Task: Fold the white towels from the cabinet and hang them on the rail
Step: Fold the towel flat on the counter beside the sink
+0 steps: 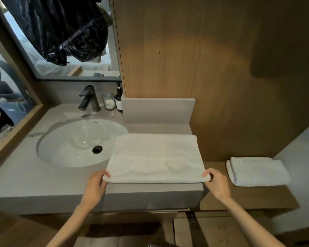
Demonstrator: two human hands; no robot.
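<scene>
A wooden wall panel [212, 59] fills the upper right of the frame; a mirror [61, 41] takes the upper left; below them a grey countertop [34, 179] runs across the lower left and centre, with an oval white sink [75, 143] sunk into it left of centre. The white towel [155, 157] lies flat on the counter at centre, already doubled, its left edge reaching just over the sink's rim; a second towel [257, 172], folded small, sits on a lower wooden shelf [248, 195] at the right. No rail shows anywhere.

The left hand [96, 186] pinches the towel's near left corner, fingers curled over the edge; the right hand [216, 182] grips the near right corner the same way. A dark faucet [89, 98], a glass jar [108, 101] and a brown bottle [119, 98] stand behind the sink.

The likely step is another fold, near edge carried to the far edge. Risks, as I judge them: one hand leading the other would skew the fold; dragging leftward could drop the overhanging edge into the basin, wetting it if water remains; a wide lift might knock the bottle or jar.
</scene>
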